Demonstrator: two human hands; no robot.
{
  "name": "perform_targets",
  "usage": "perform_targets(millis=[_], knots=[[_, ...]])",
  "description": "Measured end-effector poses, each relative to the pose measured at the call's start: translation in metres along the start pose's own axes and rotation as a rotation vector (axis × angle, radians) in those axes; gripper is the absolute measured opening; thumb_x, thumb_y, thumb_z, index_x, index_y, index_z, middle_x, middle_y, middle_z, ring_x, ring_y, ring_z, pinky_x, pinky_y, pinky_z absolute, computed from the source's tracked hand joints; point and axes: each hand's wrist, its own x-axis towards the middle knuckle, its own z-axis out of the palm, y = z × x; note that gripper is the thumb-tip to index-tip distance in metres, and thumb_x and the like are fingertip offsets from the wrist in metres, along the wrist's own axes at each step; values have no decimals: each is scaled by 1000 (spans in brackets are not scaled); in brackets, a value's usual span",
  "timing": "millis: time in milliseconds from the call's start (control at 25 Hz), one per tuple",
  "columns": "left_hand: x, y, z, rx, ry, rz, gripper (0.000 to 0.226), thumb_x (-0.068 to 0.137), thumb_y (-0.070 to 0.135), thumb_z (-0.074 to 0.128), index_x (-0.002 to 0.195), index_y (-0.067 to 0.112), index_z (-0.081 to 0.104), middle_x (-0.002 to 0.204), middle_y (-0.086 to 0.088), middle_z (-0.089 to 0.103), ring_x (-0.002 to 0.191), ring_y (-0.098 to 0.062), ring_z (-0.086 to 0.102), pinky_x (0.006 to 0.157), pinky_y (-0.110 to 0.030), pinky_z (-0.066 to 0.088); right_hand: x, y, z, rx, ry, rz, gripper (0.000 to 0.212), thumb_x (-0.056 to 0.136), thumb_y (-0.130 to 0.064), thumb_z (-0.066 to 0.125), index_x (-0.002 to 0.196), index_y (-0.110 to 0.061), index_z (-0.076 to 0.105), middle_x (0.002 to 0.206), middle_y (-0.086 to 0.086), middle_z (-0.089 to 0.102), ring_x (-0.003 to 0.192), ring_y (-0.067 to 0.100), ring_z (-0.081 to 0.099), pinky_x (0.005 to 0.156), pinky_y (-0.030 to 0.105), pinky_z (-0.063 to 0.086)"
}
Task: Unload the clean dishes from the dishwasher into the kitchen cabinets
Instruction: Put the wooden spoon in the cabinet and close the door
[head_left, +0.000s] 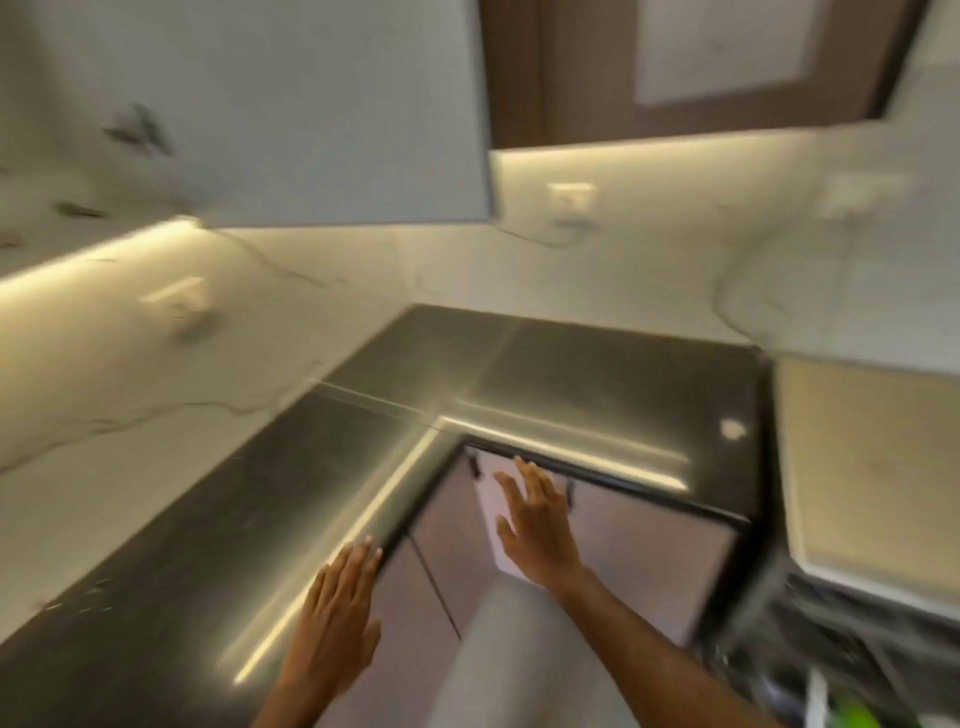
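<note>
The picture is motion-blurred. My left hand (340, 613) is flat with fingers together, hovering over the front edge of the dark L-shaped countertop (597, 374); it holds nothing. My right hand (535, 519) is spread in front of the pale lower corner cabinet door (649, 545), below the counter edge, and is empty too. The open dishwasher rack (831, 665) shows at the bottom right, with dark wire and something green and white in it. Above hangs a white upper cabinet door (311, 104), swung open toward me.
A marble-look backsplash (156, 389) with wall sockets (571, 202) runs behind the counter under strip lighting. A brown-framed upper cabinet (691, 67) is at the top right. A beige panel (872, 467) stands right of the counter above the dishwasher.
</note>
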Motion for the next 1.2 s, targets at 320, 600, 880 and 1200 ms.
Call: perform_targets(millis=[320,600,880,1200], knots=[[-57,335,135,-252,-711,676,65,80,59,55,139,31,56,142,12,57,120,-8,67,97,-19,52,-456,297,-38,188,-383,1164,77,84,-85,50,132,-26,60,145,9,61,136,27,57,106,30,44],[-63,527,156,-387,-1057,880,40,101,41,50,137,26,58,139,2,61,128,-18,56,106,-28,41,-558,297,-85,187,-234,1371,13,104,-32,60,109,-27,72,121,0,74,119,19,68,91,15,42],[-88,498,240,-383,-1172,664,33,95,56,51,124,42,62,122,18,60,117,-4,61,95,-14,40,-617,361,8,359,-333,1383,8,87,-71,52,88,-71,60,102,-13,75,99,7,70,94,31,55],[-78,601,405,-360,-1063,373,41,102,26,56,143,30,53,141,2,57,132,-18,54,104,-25,40,-538,558,89,232,-488,1083,33,103,-36,55,134,-24,57,133,1,60,123,20,57,105,38,50]])
